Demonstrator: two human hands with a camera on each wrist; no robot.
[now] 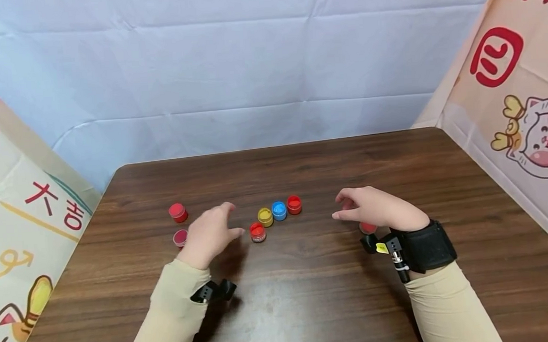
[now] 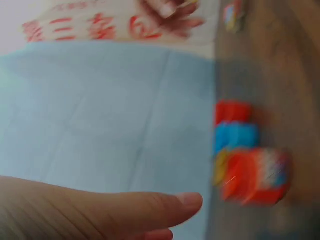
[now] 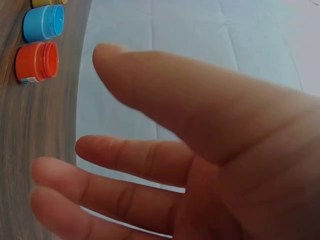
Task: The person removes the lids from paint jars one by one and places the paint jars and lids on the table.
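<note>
Several small open paint jars stand mid-table: a red jar (image 1: 258, 232), a yellow jar (image 1: 265, 217), a blue jar (image 1: 279, 211) and another red jar (image 1: 294, 205). My left hand (image 1: 210, 235) hovers just left of them, thumb extended and holding nothing. Beside it are a red-topped jar (image 1: 178, 212) and a dark pink-topped jar (image 1: 181, 238), the latter partly covered by the hand. To the right of the row, my right hand (image 1: 372, 205) hangs with parted, loosely bent fingers and holds nothing; it partly hides another red jar (image 1: 368, 228).
The dark wooden table (image 1: 310, 294) ends at a pale blue cloth backdrop (image 1: 249, 78). Printed cloths flank it at the left (image 1: 28, 233) and right (image 1: 515, 109). A black strap with a small camera (image 1: 424, 246) sits on the right wrist.
</note>
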